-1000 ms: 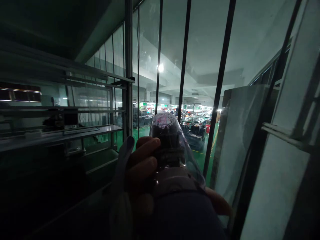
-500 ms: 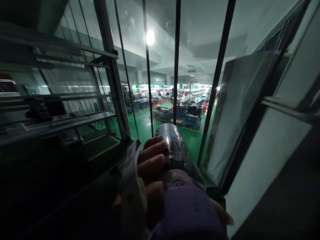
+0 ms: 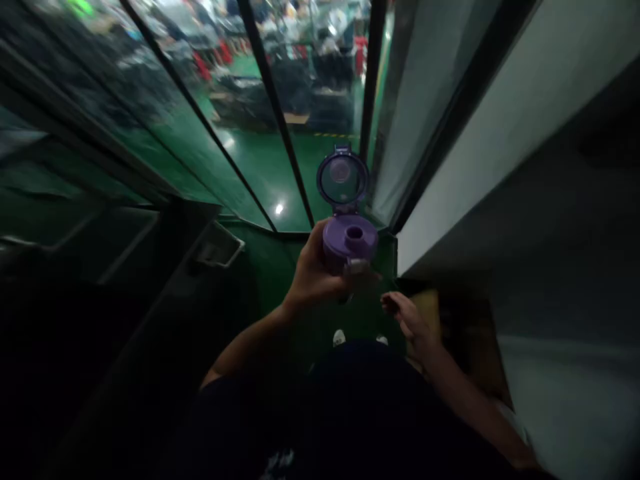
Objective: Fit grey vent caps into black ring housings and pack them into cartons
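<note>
Left hand [image 3: 313, 277] grips the bottle [image 3: 349, 241] upright, cap [image 3: 343, 179] flipped open at 12 o'clock; right hand [image 3: 404, 315] hangs loosely open at 4 o'clock. Best kept level.

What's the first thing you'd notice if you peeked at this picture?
A purple bottle sits in the middle of the view, gripped by the left hand, with its clear flip lid standing open above the spout. The right hand hangs open just below and to the right, touching nothing. Beyond them, dark bars slant across a shiny green floor.
</note>
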The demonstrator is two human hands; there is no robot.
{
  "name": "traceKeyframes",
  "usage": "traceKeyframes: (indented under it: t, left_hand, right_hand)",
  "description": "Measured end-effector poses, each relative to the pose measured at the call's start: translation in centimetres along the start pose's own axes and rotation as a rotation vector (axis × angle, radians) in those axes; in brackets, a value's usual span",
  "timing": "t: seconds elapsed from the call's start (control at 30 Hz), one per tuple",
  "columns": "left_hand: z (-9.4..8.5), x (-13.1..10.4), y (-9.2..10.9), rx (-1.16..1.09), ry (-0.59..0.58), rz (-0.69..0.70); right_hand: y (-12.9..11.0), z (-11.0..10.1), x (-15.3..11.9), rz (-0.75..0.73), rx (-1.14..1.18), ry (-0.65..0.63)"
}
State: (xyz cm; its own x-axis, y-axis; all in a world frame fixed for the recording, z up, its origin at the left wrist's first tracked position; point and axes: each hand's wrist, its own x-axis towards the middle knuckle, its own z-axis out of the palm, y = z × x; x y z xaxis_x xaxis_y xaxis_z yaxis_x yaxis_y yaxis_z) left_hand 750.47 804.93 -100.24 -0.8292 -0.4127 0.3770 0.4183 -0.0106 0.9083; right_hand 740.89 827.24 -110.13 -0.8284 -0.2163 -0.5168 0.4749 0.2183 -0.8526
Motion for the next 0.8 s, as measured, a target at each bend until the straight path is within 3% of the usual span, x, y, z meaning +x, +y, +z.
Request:
traceKeyframes:
  t: [0.1,0.2,0.3,0.37,0.47,0.63,0.8]
  left_hand:
    - [2.2,1.2,-5.1,-0.138,-0.106,-0.312]
    - [4.6,2.3,-10.1,-0.204,-0.286,-0.551]
    - [6.9,2.3,-13.7,-0.161,-0.476,-0.599]
    - [8.3,1.8,-15.6,-0.096,-0.581,-0.564]
    - [10.0,0.7,-18.4,0.027,-0.659,-0.519]
    - [12.5,-2.2,-23.7,0.161,-0.711,-0.525]
    - [17.3,-5.3,-28.4,0.237,-0.792,-0.494]
  right_hand:
    - [-0.6,-0.9,3.4,-0.022,0.116,-0.025]
    - [-3.7,-1.8,6.2,-0.086,0.319,-0.187]
    - [-6.6,-3.2,7.5,-0.172,0.437,-0.345]
    - [-6.9,-4.3,7.5,-0.285,0.3,-0.376]
    - [-4.5,-5.9,6.6,-0.467,0.016,-0.341]
    - [2.5,-9.1,6.6,-0.737,-0.427,-0.254]
    - [6.2,-16.4,7.9,-0.626,-0.697,-0.46]
